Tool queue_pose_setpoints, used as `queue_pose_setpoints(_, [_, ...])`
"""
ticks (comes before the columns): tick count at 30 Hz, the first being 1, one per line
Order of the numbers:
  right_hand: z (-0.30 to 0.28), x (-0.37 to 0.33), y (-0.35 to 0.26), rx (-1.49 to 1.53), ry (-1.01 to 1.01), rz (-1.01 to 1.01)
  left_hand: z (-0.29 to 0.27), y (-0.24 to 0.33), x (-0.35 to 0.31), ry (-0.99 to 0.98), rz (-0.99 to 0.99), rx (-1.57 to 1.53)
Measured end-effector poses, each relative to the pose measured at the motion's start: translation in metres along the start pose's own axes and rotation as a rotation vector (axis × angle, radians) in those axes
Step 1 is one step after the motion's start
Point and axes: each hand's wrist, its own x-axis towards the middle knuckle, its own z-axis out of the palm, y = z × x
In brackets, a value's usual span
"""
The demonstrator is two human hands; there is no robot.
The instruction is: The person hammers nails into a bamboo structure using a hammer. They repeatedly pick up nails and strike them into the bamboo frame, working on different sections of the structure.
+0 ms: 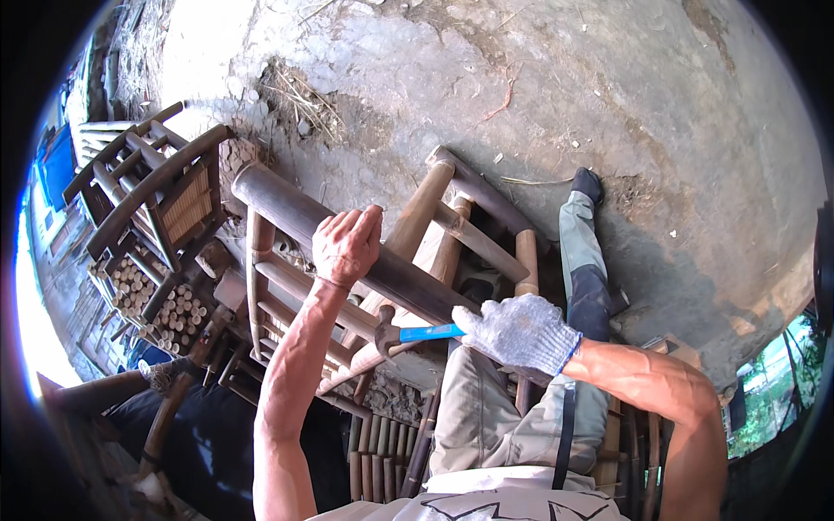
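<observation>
My bare left hand [347, 247] is closed over a thick dark bamboo pole [280, 201], the long upper rail of a bamboo chair frame lying in front of me. In a grey knitted glove, my right hand [519, 333] grips a claw hammer [427, 333] by its blue handle. The hammer's metal head points left, just below the pole and close to the lighter bamboo bars of the frame. Lighter crosspieces [486, 243] join the dark poles on the far side. The palm side of both hands is hidden.
At the left stands another bamboo chair [156, 182], with bundles of cut bamboo pieces [178, 317] nearby. Upright bamboo sticks [382, 460] stand below the frame. My outstretched leg [580, 234] lies to the right. Rough concrete floor [695, 174] with straw scraps spreads beyond.
</observation>
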Motion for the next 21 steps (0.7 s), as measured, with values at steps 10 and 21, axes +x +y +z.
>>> queue_pose_setpoints(10, [-0.006, 0.004, -0.009, -0.006, 0.113, 0.069, 0.003, -0.005, 0.002, -0.048, 0.013, -0.005])
queue_pose_setpoints(21, [0.108, -0.012, 0.155, 0.863, 0.745, 1.1, 0.106, 0.014, 0.097, -0.433, -0.263, -0.444])
